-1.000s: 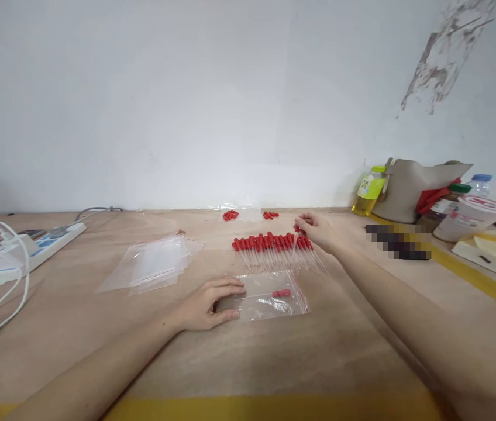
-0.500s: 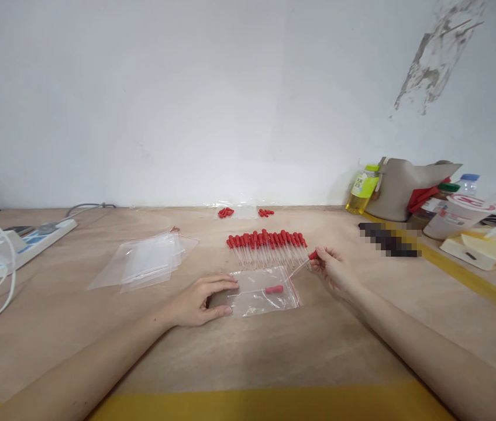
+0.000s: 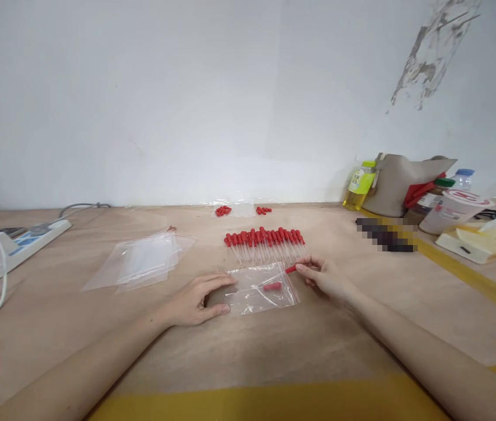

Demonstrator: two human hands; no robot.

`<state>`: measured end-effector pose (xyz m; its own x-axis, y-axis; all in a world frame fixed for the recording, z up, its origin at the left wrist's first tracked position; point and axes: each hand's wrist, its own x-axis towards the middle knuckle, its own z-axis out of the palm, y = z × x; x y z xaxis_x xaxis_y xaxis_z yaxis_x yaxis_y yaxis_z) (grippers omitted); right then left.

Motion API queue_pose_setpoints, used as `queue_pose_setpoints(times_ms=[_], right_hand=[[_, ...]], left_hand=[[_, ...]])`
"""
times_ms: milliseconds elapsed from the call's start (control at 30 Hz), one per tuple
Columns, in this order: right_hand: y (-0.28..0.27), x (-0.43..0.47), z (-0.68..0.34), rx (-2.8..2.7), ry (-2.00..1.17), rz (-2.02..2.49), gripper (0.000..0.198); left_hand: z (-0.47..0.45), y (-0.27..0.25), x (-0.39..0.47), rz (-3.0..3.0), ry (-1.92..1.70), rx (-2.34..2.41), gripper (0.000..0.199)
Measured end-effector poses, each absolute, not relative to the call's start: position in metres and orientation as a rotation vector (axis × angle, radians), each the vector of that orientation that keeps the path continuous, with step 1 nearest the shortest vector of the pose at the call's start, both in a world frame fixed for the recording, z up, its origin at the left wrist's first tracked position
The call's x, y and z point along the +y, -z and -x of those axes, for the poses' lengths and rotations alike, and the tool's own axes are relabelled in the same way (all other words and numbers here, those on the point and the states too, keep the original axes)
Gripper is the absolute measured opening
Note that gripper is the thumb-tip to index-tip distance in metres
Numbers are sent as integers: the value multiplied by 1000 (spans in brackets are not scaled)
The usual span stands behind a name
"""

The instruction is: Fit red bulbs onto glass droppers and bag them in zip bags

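A clear zip bag point(image 3: 248, 301) lies flat on the table with one red-bulbed dropper point(image 3: 272, 286) inside. At its left edge rests my left hand point(image 3: 195, 301), thumb and fingers spread, fingertips touching the plastic. My right hand point(image 3: 322, 275) pinches a second dropper by its red bulb point(image 3: 290, 269); its clear tube points left into the bag's open right end. Just behind the bag, several more droppers point(image 3: 265, 237) lie in a row, red bulbs away from me.
Flat clear bags point(image 3: 147, 257) are stacked at left, near a white power strip point(image 3: 41, 240) with cables. Loose red bulbs point(image 3: 223, 210) lie by the wall. At right stand a yellow drink bottle point(image 3: 360, 186), a grey container point(image 3: 391, 187), a lidded cup point(image 3: 454, 210) and a yellow tissue pack point(image 3: 478, 242).
My right hand has moved left and slightly toward me, and the dropper's tube now reaches further into the bag. My left hand has stayed at the bag's left edge.
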<state>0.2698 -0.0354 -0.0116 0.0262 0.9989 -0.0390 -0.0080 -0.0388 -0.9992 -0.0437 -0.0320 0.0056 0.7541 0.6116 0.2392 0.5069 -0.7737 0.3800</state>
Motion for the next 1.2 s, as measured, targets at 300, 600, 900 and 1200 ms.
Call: queue_pose_setpoints(times_ms=[300, 600, 900, 1200], right_hand=[[8, -37, -259, -1540, -931, 1302, 16], [17, -40, -250, -1572, -1115, 1163, 25], [-1, -1, -280, -1563, -625, 1402, 13], [-13, 80, -267, -1630, -280, 1646, 26]], left_hand=[[43, -8, -34, -2666, -523, 844, 50], [42, -8, -33, -2666, -530, 836, 49], [43, -9, -33, -2663, -489, 810, 42], [43, -8, -33, -2646, -515, 786, 41]])
